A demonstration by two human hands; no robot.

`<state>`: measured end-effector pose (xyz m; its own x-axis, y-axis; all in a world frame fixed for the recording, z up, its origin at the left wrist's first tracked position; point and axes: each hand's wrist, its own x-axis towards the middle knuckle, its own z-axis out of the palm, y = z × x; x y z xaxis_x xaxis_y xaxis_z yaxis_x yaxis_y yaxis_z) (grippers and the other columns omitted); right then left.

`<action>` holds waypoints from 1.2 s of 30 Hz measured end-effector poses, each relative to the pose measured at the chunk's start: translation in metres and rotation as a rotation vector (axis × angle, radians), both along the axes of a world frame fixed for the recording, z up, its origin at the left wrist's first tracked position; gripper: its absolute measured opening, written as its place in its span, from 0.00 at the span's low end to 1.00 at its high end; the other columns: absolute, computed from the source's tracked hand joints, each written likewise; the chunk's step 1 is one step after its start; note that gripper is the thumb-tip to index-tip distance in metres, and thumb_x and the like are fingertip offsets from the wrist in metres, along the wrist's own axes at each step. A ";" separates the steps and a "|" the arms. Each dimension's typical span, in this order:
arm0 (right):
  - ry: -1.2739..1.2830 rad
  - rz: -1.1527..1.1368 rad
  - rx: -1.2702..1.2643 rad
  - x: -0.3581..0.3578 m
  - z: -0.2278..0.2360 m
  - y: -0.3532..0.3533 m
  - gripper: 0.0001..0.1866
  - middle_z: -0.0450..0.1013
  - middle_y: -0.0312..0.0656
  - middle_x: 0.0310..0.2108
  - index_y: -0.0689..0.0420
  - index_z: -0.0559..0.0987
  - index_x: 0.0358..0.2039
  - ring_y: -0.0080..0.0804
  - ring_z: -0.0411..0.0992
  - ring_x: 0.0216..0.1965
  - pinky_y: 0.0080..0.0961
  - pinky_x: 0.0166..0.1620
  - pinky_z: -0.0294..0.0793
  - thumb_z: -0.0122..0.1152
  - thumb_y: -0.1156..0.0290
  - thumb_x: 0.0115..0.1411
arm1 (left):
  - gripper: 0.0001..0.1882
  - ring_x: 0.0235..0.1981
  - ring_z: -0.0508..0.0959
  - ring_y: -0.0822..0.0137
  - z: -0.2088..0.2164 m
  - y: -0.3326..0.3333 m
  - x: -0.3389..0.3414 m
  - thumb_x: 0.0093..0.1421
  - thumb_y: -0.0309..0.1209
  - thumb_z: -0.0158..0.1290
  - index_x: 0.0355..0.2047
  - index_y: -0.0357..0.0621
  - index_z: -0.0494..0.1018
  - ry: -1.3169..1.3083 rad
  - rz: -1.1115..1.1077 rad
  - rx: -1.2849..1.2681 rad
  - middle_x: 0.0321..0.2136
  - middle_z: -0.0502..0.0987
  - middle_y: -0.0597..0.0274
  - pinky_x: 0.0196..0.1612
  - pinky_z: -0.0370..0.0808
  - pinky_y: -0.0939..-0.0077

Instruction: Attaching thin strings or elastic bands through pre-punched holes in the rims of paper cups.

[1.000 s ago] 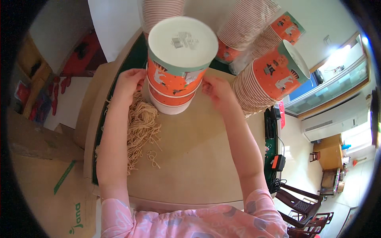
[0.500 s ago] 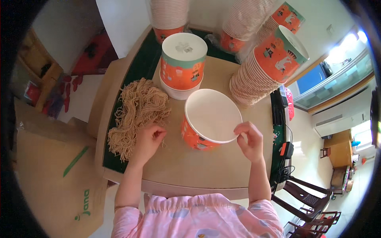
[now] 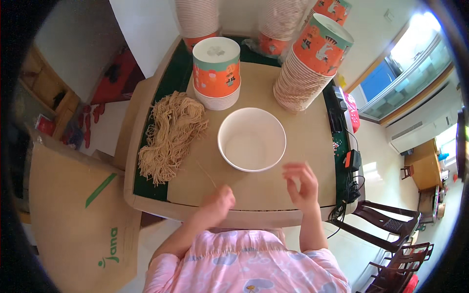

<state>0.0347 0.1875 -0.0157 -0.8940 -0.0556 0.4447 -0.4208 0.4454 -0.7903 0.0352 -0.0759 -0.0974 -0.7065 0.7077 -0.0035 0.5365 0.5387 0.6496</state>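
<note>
Your left hand (image 3: 220,201) pinches thin tan string (image 3: 206,174) | right hand (image 3: 303,184) empty | round white paper tub (image 3: 251,139) mouth-up toward table's front edge (image 3: 264,218), presumably for access

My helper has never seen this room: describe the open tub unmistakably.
On the table, go right of the tangled beige yarn and in front of the orange tub stacks. There sits the open tub, round and white inside. Its wide mouth faces up, while the nearest stacks show closed, upturned bases.
</note>
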 end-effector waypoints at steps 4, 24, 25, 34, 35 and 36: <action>-0.188 0.418 -0.287 0.031 -0.008 -0.031 0.10 0.72 0.51 0.45 0.62 0.76 0.37 0.40 0.72 0.45 0.31 0.47 0.71 0.51 0.79 0.54 | 0.07 0.37 0.75 0.57 0.051 0.026 0.036 0.61 0.29 0.47 0.31 0.40 0.71 -0.553 -0.224 0.105 0.33 0.74 0.54 0.39 0.72 0.66; -0.555 0.086 -0.591 0.057 -0.013 -0.071 0.02 0.68 0.27 0.23 0.60 0.76 0.34 0.08 0.59 0.23 0.09 0.25 0.57 0.57 0.77 0.61 | 0.06 0.22 0.72 0.79 0.074 0.008 0.012 0.58 0.18 0.53 0.37 0.37 0.73 -0.535 0.505 1.225 0.30 0.79 0.57 0.24 0.70 0.87; -0.542 0.075 -0.677 0.056 -0.010 -0.071 0.01 0.68 0.26 0.22 0.59 0.76 0.33 0.08 0.60 0.23 0.09 0.25 0.58 0.58 0.77 0.61 | 0.06 0.22 0.72 0.79 0.073 0.008 0.008 0.58 0.18 0.53 0.37 0.37 0.73 -0.534 0.501 1.225 0.30 0.79 0.57 0.24 0.70 0.87; -0.359 0.121 -0.776 0.051 -0.002 -0.051 0.03 0.66 0.33 0.20 0.62 0.72 0.29 0.17 0.59 0.18 0.15 0.23 0.58 0.56 0.78 0.60 | 0.16 0.43 0.74 0.61 0.077 0.034 -0.050 0.50 0.21 0.56 0.40 0.47 0.74 0.636 0.284 0.117 0.35 0.76 0.60 0.57 0.65 0.57; -0.374 0.096 -0.752 0.053 0.001 -0.049 0.04 0.65 0.31 0.20 0.61 0.73 0.29 0.15 0.59 0.19 0.14 0.23 0.56 0.56 0.77 0.60 | 0.12 0.39 0.76 0.61 0.072 0.033 -0.057 0.51 0.21 0.55 0.37 0.47 0.75 0.508 0.249 0.131 0.31 0.77 0.59 0.58 0.65 0.56; -0.365 0.091 -0.756 0.052 0.001 -0.047 0.04 0.65 0.31 0.20 0.61 0.73 0.29 0.15 0.59 0.19 0.14 0.23 0.56 0.56 0.77 0.60 | 0.12 0.39 0.76 0.61 0.074 0.033 -0.063 0.51 0.21 0.55 0.37 0.47 0.75 0.514 0.240 0.131 0.31 0.77 0.59 0.58 0.65 0.56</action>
<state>0.0865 0.1402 -0.0143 -0.9952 0.0624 0.0756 -0.0902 -0.2809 -0.9555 -0.0275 -0.0431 -0.0230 -0.7347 0.4993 0.4593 0.6737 0.6165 0.4074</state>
